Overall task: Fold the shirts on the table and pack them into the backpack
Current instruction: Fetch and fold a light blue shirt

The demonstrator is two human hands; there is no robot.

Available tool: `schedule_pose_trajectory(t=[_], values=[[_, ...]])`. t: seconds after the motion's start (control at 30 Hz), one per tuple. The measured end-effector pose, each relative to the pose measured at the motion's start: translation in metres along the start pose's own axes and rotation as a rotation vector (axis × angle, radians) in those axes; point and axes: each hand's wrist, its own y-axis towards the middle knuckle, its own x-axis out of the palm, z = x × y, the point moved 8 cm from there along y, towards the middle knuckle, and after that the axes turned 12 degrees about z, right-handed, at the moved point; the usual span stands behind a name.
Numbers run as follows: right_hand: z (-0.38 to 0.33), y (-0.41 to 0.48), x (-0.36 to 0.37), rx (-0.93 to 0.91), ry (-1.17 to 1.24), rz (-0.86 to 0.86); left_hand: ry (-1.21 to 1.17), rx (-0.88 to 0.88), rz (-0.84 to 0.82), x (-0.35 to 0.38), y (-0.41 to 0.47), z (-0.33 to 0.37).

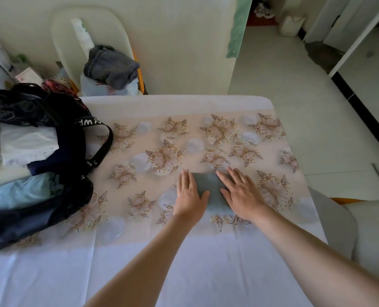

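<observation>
Head view, looking down: two bare forearms reach from the bottom edge over the table [184, 267], which is covered by a white cloth with a flowered cloth [224, 134] laid across its far half. The left hand [189, 193] and right hand [239, 192] lie flat, fingers straight and a little spread, palms pressed down on a small folded grey-green shirt [209, 185]. Neither hand pinches or curls round the fabric. The shirt sits on the flowered cloth near the middle of the table; each hand covers one side of it, so only the strip between them and the rounded near end show.

To the left, well apart from the hands, a dark backpack [38, 220] lies open on the table's left edge. A light blue folded garment [18, 191] shows in its mouth, a navy one [51, 165] beyond that, and white folded garments [27, 145] further back; how deep they sit cannot be told. A black lettered strap [103, 147] loops out onto the flowered cloth.

At the right edge, part of a pale chair [372, 231] stands beside the table.

Past the table's far edge, a cream chair [73, 32] against the wall holds a crumpled grey garment [112, 67] on top of a plastic bag [91, 86]. A green cloth [239, 25] hangs at the wall corner, with pale floor tiles [294, 89] beyond.
</observation>
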Motion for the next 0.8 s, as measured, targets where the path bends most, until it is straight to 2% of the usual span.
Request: schedule_pose_trajectory(t=[0.07,0.2,0.33,0.43,0.53,0.67,0.73,0.8], values=[[0.001,0.003,0.004,0.011,0.014,-0.001,-0.123,-0.192,0.038,-0.008,0.011,-0.006],[0.003,0.003,0.006,0.027,0.028,0.03,-0.146,-0.394,0.007,-0.016,0.033,-0.011],[-0.003,0.002,-0.001,-0.009,-0.001,-0.009,-0.2,-0.517,-0.198,-0.007,0.04,-0.02],[-0.012,0.003,-0.016,-0.094,-0.019,-0.023,-0.18,-0.416,-0.292,-0.009,0.035,-0.014],[-0.021,0.005,-0.037,-0.153,0.12,-0.066,-0.264,-0.273,-0.274,-0.022,0.024,-0.005],[-0.037,-0.005,-0.049,-0.163,0.202,-0.239,-0.184,0.009,-0.255,-0.048,-0.004,0.009],[-0.044,-0.011,-0.05,-0.155,0.169,-0.277,-0.175,0.059,-0.244,-0.06,-0.021,0.009],[-0.059,-0.015,-0.056,-0.204,0.136,-0.222,-0.114,0.09,-0.208,-0.073,-0.039,0.006]])
